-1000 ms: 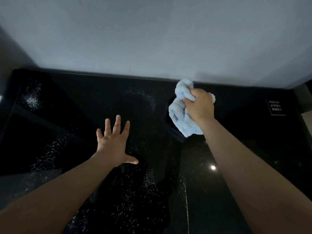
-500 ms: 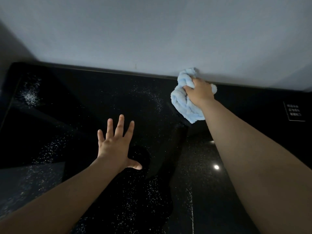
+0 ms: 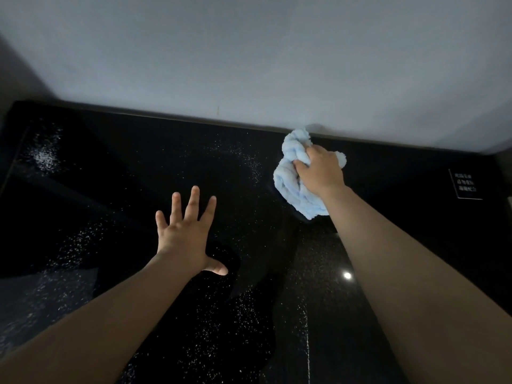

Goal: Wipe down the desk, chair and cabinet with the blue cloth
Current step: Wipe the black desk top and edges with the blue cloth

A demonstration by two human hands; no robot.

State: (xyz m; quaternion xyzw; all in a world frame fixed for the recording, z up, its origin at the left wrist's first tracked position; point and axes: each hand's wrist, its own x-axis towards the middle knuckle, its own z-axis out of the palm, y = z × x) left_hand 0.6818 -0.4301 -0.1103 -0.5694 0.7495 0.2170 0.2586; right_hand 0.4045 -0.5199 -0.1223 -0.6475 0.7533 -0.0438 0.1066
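A glossy black speckled top (image 3: 116, 189) fills the lower part of the head view. My right hand (image 3: 321, 170) grips a bunched light-blue cloth (image 3: 291, 187) and presses it on the surface near the back edge, where the top meets the wall. My left hand (image 3: 185, 231) lies flat on the black surface with fingers spread, holding nothing, left of and nearer to me than the cloth.
A pale grey wall (image 3: 249, 56) rises directly behind the top. A small label with white text (image 3: 465, 184) sits on the surface at the far right. A bright light reflection (image 3: 347, 275) shows beside my right forearm.
My right hand has pushed the cloth away from me toward the back edge by the wall, then slightly right. My left hand has stayed flat in about the same place.
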